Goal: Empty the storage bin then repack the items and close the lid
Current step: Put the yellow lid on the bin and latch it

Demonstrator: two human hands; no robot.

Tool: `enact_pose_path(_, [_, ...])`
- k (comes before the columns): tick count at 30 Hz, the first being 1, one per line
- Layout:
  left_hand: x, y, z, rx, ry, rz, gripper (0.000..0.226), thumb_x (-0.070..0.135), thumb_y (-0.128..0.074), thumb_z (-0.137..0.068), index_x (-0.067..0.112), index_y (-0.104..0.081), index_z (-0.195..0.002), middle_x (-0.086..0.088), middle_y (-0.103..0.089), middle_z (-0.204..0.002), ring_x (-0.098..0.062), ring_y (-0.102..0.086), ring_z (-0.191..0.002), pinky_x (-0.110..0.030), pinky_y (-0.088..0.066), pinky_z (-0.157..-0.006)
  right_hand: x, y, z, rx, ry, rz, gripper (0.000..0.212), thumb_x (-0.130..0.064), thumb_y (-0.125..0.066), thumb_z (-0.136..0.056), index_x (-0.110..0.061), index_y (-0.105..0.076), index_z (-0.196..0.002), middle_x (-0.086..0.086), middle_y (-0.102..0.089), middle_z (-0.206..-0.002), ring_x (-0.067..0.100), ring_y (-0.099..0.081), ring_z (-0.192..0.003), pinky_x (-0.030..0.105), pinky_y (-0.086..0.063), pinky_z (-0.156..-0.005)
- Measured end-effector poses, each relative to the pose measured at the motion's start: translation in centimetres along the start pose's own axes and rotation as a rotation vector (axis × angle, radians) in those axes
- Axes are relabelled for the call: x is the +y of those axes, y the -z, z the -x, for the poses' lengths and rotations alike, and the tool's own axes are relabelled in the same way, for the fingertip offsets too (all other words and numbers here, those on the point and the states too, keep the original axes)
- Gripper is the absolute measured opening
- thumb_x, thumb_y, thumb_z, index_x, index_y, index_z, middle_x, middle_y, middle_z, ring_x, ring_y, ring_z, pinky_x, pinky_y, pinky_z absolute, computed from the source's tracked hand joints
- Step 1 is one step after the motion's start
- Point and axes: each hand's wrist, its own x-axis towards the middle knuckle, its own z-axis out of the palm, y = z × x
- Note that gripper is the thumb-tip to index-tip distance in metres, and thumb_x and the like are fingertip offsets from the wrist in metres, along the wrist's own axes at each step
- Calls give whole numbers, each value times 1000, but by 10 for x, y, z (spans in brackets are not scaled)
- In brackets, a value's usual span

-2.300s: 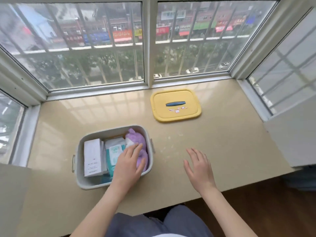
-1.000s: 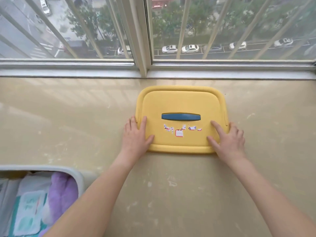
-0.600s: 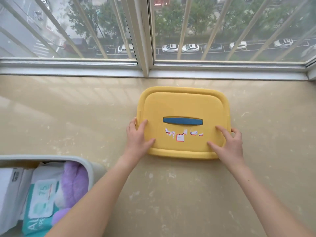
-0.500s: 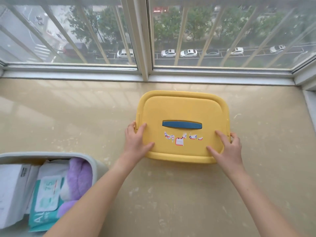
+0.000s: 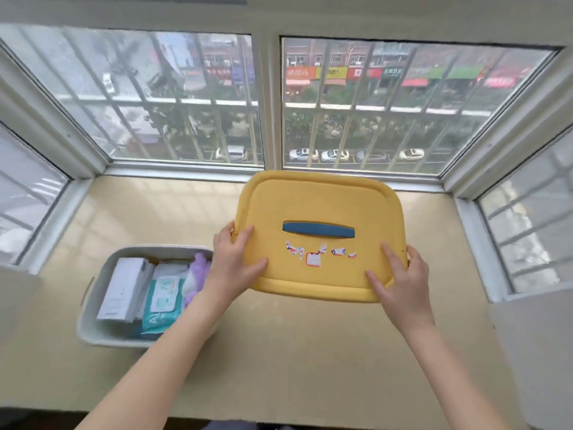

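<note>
Centre right of frame: one yellow lid [image 5: 319, 209], bearing one blue handle [image 5: 318, 230], held above the sill [image 5: 294, 352], right of the bin. Two hands grip it: left hand [image 5: 235, 262] at its left edge, right hand [image 5: 400, 274] at its right near corner, thumbs on top. Lower left: one grey bin [image 5: 102, 336], uncovered, containing one white box [image 5: 124, 288], one wipes pack [image 5: 162, 301], one purple cloth [image 5: 198, 268].

Bright, soft daylight from the window [image 5: 356, 119] at the top; pale sheen across the sill [image 5: 139, 218], faint shadows. Bows straight lines near the edges, blurs slightly at upper left.
</note>
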Motion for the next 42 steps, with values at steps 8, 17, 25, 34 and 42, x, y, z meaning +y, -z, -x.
enact_pose_path(8, [-40, 46, 113, 58, 131, 14, 73, 34, -82, -73, 9, -56, -136, -25, -38, -143, -41, -34, -132, -49, -29, -111, -47, -11, 108, -3, -90, -87, 67, -34, -80, -79, -4, -56, -134, 28, -47, -135, 44, -44, -119, 48, -41, -101])
enact_pose_path(17, [-140, 94, 189, 78, 325, 16, 72, 31, -83, -72, 11, -56, -136, -24, -38, -144, -38, -31, -131, -47, -30, -109, -124, -68, 171, -181, -48, -46, 70, -40, -75, -82, -4, -53, -138, 27, -45, -139, 40, -38, -127, 46, -35, -107])
enact_pose_path(25, [-248, 174, 195, 6, 273, -8, 72, 36, -79, -77, 11, -53, -139, -22, -37, -145, -37, -30, -133, -43, -28, -112, -234, -128, 227, -134, -89, -17, 70, -41, -75, -81, -6, -52, -138, 27, -45, -139, 39, -37, -128, 46, -34, -107])
enact_pose_path(34, [-326, 240, 168, -89, 192, -21, 71, 38, -75, -80, 14, -48, -141, -19, -31, -147, -33, -24, -136, -42, -28, -112, -324, -173, 260, -89, -178, 8, 73, -47, -72, -82, -6, -51, -139, 25, -46, -137, 39, -40, -124, 47, -39, -103])
enact_pose_path(42, [-345, 225, 122, -178, 178, -21, 75, 37, -76, -79, 13, -45, -142, -22, -28, -149, -33, -22, -139, -41, -28, -113, -323, -195, 212, -109, -175, 22, 73, -45, -71, -84, -4, -48, -140, 25, -43, -139, 40, -39, -124, 49, -39, -102])
